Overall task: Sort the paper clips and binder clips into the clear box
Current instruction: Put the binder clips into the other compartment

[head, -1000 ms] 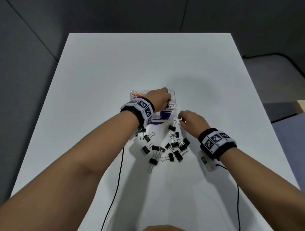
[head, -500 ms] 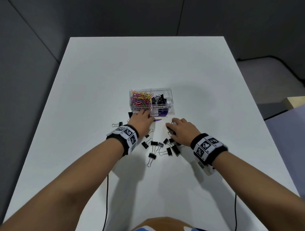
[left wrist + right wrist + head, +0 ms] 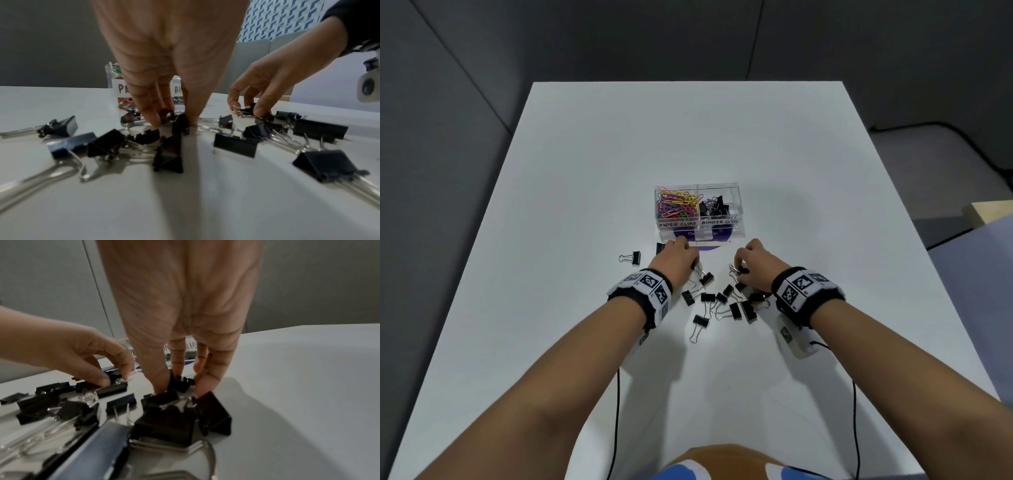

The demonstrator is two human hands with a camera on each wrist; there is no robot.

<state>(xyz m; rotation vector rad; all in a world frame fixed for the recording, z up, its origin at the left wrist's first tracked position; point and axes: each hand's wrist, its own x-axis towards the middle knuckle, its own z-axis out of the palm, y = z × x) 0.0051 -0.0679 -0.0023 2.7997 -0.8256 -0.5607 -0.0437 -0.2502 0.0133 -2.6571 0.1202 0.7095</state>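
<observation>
My hands, left hand [image 3: 677,261] and right hand [image 3: 755,263], each pinch a binder clip [image 3: 180,383] off the desk [image 3: 585,171]. They're light, stiff and slick, so I judge the black body the best hold.

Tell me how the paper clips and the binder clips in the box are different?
The paper clips are many colours: pink, yellow, green, purple. The binder clips in the box are black with silver handles. The paper clips are thin bent wire; the binder clips are chunky. The paper clips fill the left side, labelled PAPER CLIPS; the binder clips sit in the right side, labelled BINDER CLIPS. Both lie in loose heaps inside the same box.
</observation>
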